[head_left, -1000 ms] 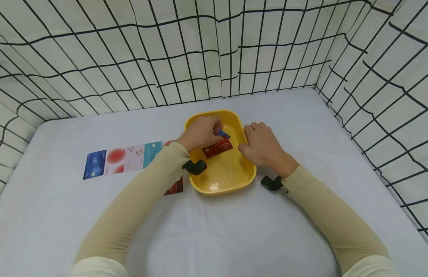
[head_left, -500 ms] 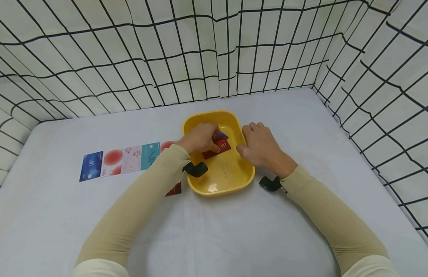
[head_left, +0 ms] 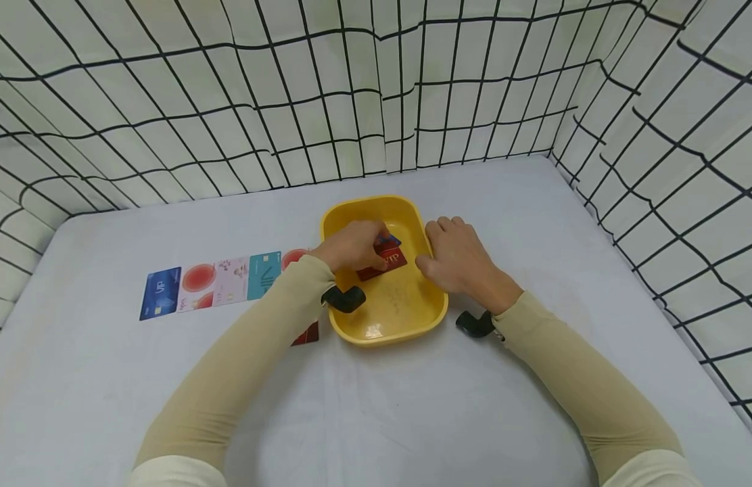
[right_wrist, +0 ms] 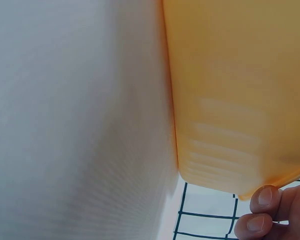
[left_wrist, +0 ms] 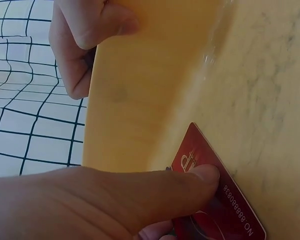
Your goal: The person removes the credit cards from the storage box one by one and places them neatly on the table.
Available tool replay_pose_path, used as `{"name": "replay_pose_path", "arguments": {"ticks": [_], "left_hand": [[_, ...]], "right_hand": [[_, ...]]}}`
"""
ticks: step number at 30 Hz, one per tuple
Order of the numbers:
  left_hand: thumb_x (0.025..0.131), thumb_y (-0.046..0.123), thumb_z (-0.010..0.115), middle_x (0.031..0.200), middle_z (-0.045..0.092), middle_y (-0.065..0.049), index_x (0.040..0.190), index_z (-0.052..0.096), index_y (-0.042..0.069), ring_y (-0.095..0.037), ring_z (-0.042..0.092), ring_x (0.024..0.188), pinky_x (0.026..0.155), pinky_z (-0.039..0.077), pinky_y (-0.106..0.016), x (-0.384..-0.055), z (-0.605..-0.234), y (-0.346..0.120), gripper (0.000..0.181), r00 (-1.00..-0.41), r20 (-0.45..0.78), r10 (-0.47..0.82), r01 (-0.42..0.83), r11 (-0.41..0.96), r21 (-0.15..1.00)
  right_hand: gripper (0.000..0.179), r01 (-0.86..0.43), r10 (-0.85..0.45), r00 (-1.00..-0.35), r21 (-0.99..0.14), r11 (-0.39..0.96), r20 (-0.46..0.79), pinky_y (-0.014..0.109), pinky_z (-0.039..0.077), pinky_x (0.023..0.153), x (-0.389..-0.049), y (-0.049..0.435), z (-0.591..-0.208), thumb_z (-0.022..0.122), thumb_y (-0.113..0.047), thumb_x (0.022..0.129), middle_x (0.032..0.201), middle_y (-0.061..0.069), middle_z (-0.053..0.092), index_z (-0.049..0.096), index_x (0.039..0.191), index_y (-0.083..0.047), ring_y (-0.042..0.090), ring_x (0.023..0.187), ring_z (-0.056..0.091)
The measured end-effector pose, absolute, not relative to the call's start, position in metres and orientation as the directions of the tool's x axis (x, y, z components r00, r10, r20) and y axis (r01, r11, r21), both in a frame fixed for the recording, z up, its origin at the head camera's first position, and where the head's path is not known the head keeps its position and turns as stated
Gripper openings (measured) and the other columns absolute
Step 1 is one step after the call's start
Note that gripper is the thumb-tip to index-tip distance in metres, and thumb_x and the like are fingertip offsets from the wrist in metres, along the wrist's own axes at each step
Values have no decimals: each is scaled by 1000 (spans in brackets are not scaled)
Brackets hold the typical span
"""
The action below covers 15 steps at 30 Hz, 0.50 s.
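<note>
Inside the yellow plastic tray (head_left: 391,314), my left hand (head_left: 354,245) pinches a red VIP card (head_left: 393,257). In the left wrist view the thumb lies across the printed face of the red card (left_wrist: 230,205), with fingertips at its edge. A blue card (head_left: 389,240) shows just behind the red one, mostly covered. My right hand (head_left: 464,260) grips the tray's right rim. In the right wrist view its fingertips (right_wrist: 265,196) curl at the rim, beside the tray's outer wall (right_wrist: 230,100).
Left of the tray lies a row of cards: a blue VIP card (head_left: 159,297), two pink ones, a teal card (head_left: 263,274) and one partly hidden. A dark red card (head_left: 308,334) peeks out below my left sleeve. Black wire grid (head_left: 327,95) borders the white table.
My left hand has lowered slightly in the tray. A second ago the blue card stood out at its fingertips; now it lies behind the red card. The right hand stays on the rim.
</note>
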State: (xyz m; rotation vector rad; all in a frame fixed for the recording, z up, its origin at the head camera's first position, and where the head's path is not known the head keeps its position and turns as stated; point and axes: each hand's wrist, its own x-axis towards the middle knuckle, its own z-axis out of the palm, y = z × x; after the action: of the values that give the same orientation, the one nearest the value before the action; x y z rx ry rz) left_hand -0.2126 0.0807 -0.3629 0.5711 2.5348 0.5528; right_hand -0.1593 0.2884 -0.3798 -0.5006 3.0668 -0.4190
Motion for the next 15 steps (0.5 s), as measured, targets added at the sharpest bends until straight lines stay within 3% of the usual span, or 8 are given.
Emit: {"name": "replay_pose_path", "arguments": {"ticks": [15], "left_hand": [[94,22,76,134,62,-13,144,53,5,-28,56,116,112,50,-38,-212,-360,81,58,-776,-367,513,342,831,439]], "right_hand": [[31,-305,-306,-951,-262,916,38,39,37,82,-159,288,-379,50,-29,90,93,11,55,58,105,-2,31,91,47]]}}
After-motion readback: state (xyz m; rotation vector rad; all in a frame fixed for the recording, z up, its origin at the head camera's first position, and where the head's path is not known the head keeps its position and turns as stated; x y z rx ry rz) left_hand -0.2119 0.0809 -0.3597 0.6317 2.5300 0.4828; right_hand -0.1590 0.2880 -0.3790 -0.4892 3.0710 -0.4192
